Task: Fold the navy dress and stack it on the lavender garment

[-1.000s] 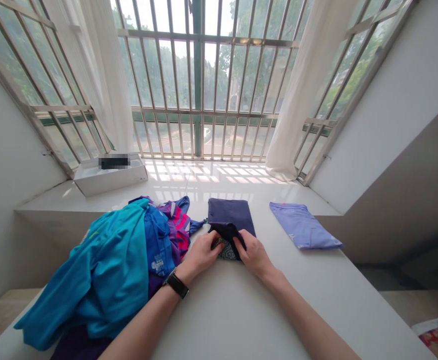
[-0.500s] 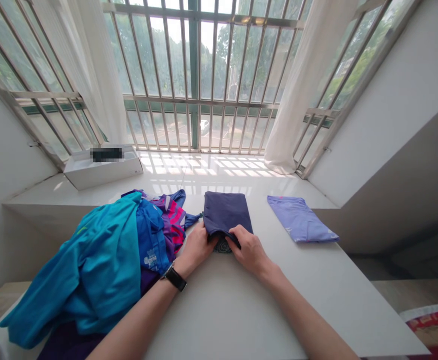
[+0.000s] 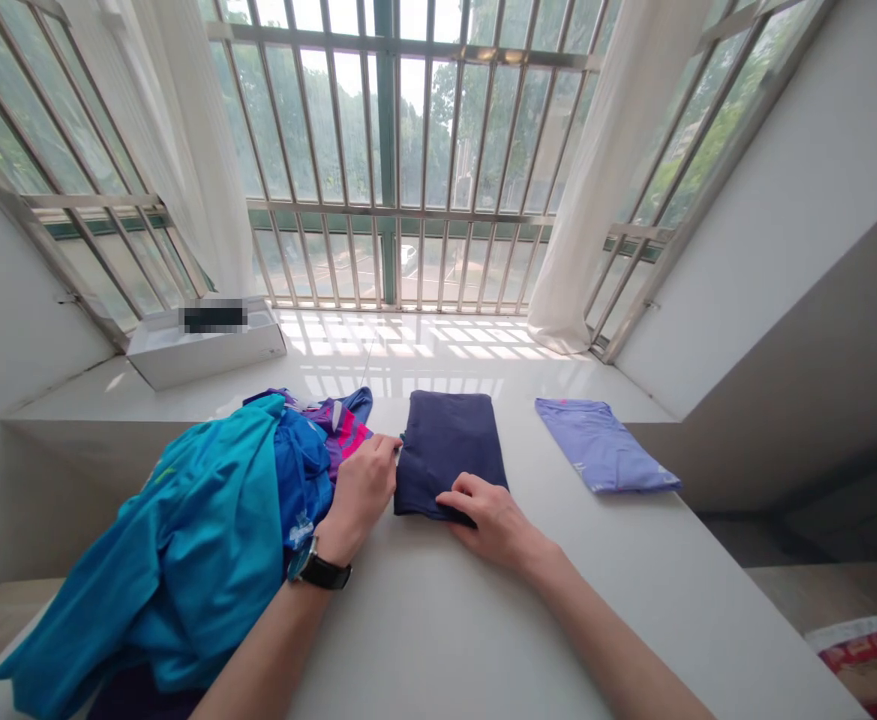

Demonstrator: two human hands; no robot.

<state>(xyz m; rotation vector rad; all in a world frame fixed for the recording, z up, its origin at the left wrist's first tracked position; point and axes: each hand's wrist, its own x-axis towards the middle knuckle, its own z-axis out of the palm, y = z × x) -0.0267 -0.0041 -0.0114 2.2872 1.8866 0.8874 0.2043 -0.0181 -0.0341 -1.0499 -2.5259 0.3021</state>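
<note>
A dark navy garment point(image 3: 449, 440), folded into a neat rectangle, lies flat on the white table in front of me. My right hand point(image 3: 490, 515) pinches its near edge, fingers on top and thumb at the underside. At the garment's left edge is my left hand point(image 3: 367, 485), fingers closed together; what is between the fingertips is hidden. Just left of that hand spreads a loose heap of clothes: a teal long-sleeved top point(image 3: 198, 540), a blue piece point(image 3: 303, 460) and a pink-and-purple striped one point(image 3: 348, 432). To the right lies a folded lavender garment point(image 3: 607, 447).
The white table point(image 3: 438, 640) meets a windowsill point(image 3: 408, 345) at the back. On the sill's left stands an open white box point(image 3: 213, 350) with a blurred-out dark item. White curtains point(image 3: 569, 260) hang before the barred window. A red-patterned item point(image 3: 873, 650) is at the lower right.
My left hand has moved from the navy garment's near edge to its left side. The near edge now lies flat, covering the patterned grey cloth that showed beneath. My right hand stays at that edge.
</note>
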